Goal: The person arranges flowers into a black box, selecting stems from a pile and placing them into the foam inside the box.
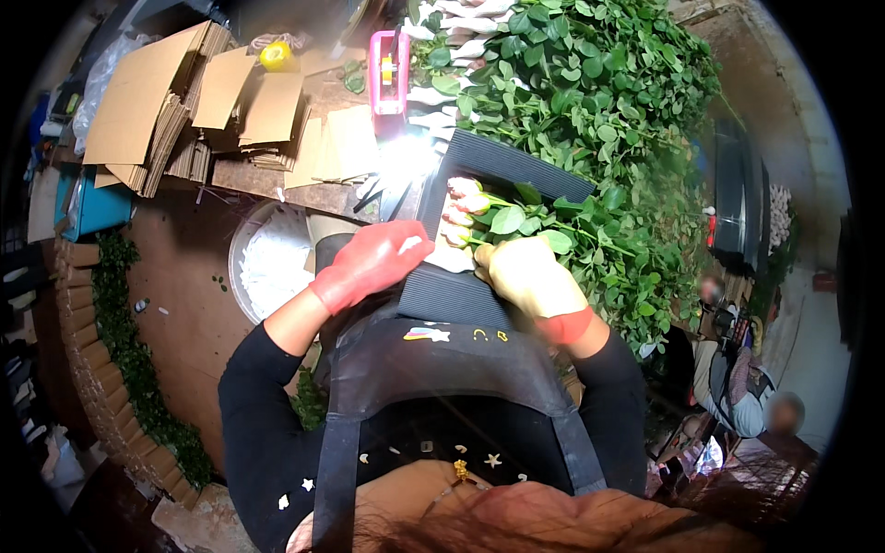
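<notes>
A black ribbed trough (530, 168) stands in front of me. Pale pink and yellow rose heads (458, 210) lie in a row at its left end, their leafy stems running off to the right. My left hand (373, 263), in a red glove, is at the trough's left edge beside the blooms, fingers stretched forward; a small white patch shows at its fingers. Across from it, my right hand (533, 276), in a pale yellow glove with a red cuff, has its fingers curled in at the lowest rose, just below the heads. Its fingertips are partly hidden.
Leafy rose stems (599, 83) are heaped along the right and far side, some with white-wrapped heads. Cardboard sheets (147, 88) and a pink tape dispenser (389, 74) lie on the table. A white bucket (241, 267) of white scraps stands at left. Another person (737, 387) is at far right.
</notes>
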`<state>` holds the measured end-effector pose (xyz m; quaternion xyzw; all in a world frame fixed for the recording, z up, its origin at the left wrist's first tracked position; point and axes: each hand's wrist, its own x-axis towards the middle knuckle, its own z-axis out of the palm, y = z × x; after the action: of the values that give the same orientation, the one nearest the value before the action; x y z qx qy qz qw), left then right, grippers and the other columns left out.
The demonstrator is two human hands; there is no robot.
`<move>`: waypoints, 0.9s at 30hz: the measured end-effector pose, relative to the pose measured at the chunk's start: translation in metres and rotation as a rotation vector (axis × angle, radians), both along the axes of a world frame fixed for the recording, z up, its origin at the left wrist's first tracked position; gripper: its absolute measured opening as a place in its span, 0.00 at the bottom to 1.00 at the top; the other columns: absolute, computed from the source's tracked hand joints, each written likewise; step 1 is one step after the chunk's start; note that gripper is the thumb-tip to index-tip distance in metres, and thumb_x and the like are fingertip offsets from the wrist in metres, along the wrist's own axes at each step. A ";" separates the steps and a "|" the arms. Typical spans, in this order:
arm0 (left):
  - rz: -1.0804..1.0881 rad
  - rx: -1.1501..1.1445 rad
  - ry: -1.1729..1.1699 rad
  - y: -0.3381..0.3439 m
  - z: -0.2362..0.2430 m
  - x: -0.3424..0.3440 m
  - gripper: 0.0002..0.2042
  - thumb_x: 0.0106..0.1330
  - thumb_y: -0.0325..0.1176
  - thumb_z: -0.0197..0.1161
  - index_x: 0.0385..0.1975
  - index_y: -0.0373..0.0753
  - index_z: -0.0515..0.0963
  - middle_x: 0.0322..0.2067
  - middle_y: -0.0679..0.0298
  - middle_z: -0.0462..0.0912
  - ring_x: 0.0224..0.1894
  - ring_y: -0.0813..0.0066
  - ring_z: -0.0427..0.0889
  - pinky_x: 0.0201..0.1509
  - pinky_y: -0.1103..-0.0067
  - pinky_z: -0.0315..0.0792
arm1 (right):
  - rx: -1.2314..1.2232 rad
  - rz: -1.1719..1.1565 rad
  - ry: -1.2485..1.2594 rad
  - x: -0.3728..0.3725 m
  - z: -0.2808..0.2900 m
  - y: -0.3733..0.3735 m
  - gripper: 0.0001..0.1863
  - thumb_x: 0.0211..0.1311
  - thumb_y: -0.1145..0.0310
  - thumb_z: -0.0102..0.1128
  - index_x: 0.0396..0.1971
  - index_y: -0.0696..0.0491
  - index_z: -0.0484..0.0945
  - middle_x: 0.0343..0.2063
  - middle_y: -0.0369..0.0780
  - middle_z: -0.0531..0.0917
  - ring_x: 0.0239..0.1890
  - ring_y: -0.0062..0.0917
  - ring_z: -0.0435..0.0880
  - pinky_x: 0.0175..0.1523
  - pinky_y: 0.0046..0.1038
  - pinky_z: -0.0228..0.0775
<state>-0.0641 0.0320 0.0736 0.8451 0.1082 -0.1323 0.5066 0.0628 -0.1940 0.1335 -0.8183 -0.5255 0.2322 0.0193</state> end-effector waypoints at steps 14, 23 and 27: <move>0.138 0.210 -0.235 0.052 -0.023 -0.035 0.37 0.57 0.48 0.81 0.64 0.40 0.73 0.67 0.47 0.74 0.67 0.47 0.75 0.71 0.62 0.71 | -0.170 0.292 -0.026 0.013 -0.011 0.015 0.11 0.66 0.68 0.56 0.32 0.58 0.84 0.29 0.51 0.86 0.35 0.49 0.87 0.39 0.45 0.80; -0.199 -0.093 -0.231 0.001 -0.042 0.041 0.53 0.48 0.53 0.86 0.70 0.44 0.59 0.79 0.38 0.39 0.84 0.43 0.37 0.84 0.62 0.46 | 0.228 -0.054 0.007 0.005 0.032 0.006 0.06 0.65 0.66 0.66 0.38 0.50 0.87 0.28 0.42 0.87 0.31 0.38 0.88 0.39 0.36 0.80; -0.259 -0.139 -0.171 0.004 -0.032 0.045 0.50 0.50 0.55 0.85 0.70 0.46 0.62 0.80 0.37 0.33 0.84 0.41 0.32 0.84 0.59 0.46 | 0.322 -0.266 0.061 -0.001 -0.005 -0.005 0.10 0.65 0.64 0.72 0.43 0.49 0.87 0.33 0.40 0.89 0.34 0.36 0.89 0.42 0.34 0.81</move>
<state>-0.0189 0.0356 0.0417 0.8229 -0.0546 -0.1316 0.5500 0.0623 -0.1993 0.1286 -0.8595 -0.4421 0.1653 0.1962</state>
